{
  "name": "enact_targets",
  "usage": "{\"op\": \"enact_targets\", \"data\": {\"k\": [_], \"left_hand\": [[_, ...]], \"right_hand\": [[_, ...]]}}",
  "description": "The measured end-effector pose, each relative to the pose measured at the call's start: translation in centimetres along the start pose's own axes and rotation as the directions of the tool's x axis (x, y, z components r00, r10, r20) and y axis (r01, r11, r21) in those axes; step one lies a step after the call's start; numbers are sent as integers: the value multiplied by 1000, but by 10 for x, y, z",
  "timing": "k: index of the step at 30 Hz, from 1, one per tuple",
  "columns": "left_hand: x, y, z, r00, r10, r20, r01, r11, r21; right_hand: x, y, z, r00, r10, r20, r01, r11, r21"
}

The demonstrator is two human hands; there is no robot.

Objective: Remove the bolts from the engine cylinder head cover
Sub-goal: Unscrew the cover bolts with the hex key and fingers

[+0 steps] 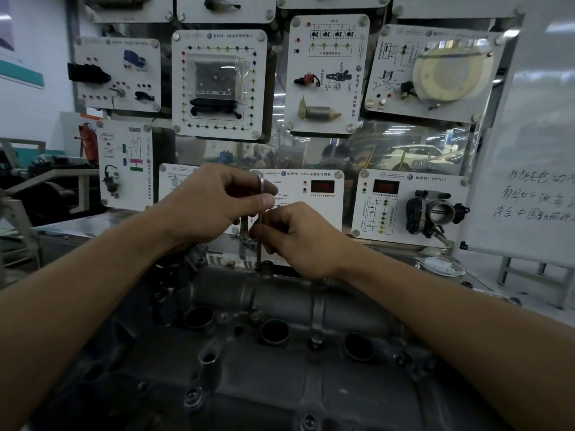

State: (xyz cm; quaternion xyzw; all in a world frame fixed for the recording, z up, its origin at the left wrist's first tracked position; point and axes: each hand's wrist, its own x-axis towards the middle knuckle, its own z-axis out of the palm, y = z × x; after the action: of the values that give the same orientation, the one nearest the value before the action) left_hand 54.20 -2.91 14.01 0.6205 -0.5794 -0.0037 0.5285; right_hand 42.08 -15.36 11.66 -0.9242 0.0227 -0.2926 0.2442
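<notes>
A dark grey cylinder head cover (280,377) fills the lower part of the head view, with round plug wells and several bolts along its ribs. A thin metal hex key (260,241) stands upright with its tip in a bolt (259,265) at the cover's far edge. My left hand (214,206) pinches the key's bent top end between thumb and fingers. My right hand (298,241) pinches the key's shaft lower down, just above the bolt. Another bolt (315,339) stands on the near side of a rib.
Behind the engine stands a display wall of white training panels (219,84) carrying sensors, a throttle body (435,213) and an engine control unit. A whiteboard (529,169) with handwriting leans at the right. A white adapter (441,265) lies on the bench at the right.
</notes>
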Motion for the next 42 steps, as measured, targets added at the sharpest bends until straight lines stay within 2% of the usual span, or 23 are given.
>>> {"op": "enact_targets", "data": {"k": [2, 4, 8, 11, 17, 20, 25, 29, 31, 34, 38, 42], "left_hand": [[0, 0, -1, 999, -7, 48, 7, 1000, 5], [0, -1, -1, 999, -26, 33, 26, 1000, 10], [-1, -1, 11, 994, -57, -90, 52, 997, -64], [-2, 0, 26, 970, -99, -222, 79, 992, -97], [0, -2, 36, 911, -154, -382, 110, 985, -134], [-1, -3, 33, 906, -154, -395, 105, 984, -143], [-5, -5, 30, 896, -212, -391, 102, 953, -284], [-9, -1, 22, 968, -168, -188, 139, 977, -160], [-10, 0, 19, 982, -137, -132, 128, 989, -78], [-12, 0, 18, 979, -88, -182, 88, 996, -6], [-14, 3, 20, 951, -130, -280, 120, 991, -51], [-16, 6, 24, 926, -132, -353, 120, 991, -57]], "right_hand": [[-1, 0, 0, 1000, 17, 12, -18, 999, 38], [-2, 1, 2, 999, 41, -3, -41, 997, 66], [-2, 5, 6, 990, 102, -98, -87, 985, 150], [-2, 8, 7, 980, 118, -163, -94, 985, 147], [-1, 8, 6, 975, 160, -157, -131, 975, 179], [-1, 8, 5, 982, 144, -119, -122, 978, 170], [-1, 5, 4, 995, 76, -58, -72, 995, 73], [-4, 1, 1, 998, 53, 18, -53, 998, 17], [-5, 0, -1, 998, 49, 33, -49, 999, 8], [-6, 0, 0, 999, 47, 19, -48, 998, 49], [-8, 0, 6, 996, 54, -65, -43, 986, 159], [-7, 2, 11, 983, 50, -179, -14, 980, 197]]}}
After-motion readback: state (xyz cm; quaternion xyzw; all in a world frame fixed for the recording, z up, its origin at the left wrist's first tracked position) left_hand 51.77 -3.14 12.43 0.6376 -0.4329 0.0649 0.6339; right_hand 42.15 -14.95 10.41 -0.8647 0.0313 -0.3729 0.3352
